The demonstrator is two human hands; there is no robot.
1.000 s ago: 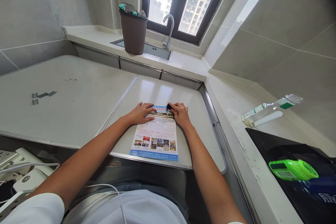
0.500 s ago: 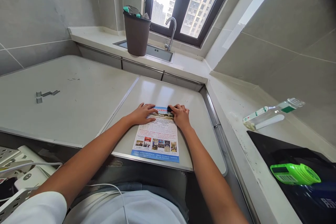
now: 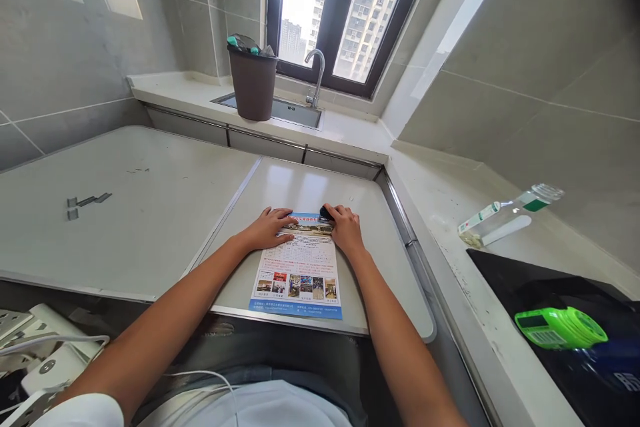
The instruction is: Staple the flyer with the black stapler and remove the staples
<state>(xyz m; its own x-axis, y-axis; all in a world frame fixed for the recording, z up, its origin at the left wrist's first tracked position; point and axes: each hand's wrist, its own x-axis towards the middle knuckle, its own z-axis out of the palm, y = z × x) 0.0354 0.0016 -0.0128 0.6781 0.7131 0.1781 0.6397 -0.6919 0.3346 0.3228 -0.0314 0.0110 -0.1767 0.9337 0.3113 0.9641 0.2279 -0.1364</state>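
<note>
A printed leaflet [image 3: 300, 263] with blue bands and small photos lies on the white table near its front edge. My left hand [image 3: 267, 229] rests flat on the leaflet's upper left side, thumb and fingers apart. At the upper right corner, my right hand [image 3: 347, 228] is closed around a small black stapler [image 3: 325, 213], mostly covered by the fingers. The stapler sits against the leaflet's top edge. Several grey staple strips [image 3: 87, 201] lie on the table's left part, with thin bits of them [image 3: 139, 170] farther back.
Behind the table, a brown bin [image 3: 253, 88] stands by the sink [image 3: 295, 113] and faucet [image 3: 316, 77]. On the right counter are a clear bottle [image 3: 510, 217], a green bottle [image 3: 560, 328] and a black panel [image 3: 505, 280]. A white cable [image 3: 205, 373] crosses my lap.
The camera view has tilted a little, so the scene sits lower. My right hand and the stapler remain at the leaflet's upper right corner; my left hand stays on the leaflet.
</note>
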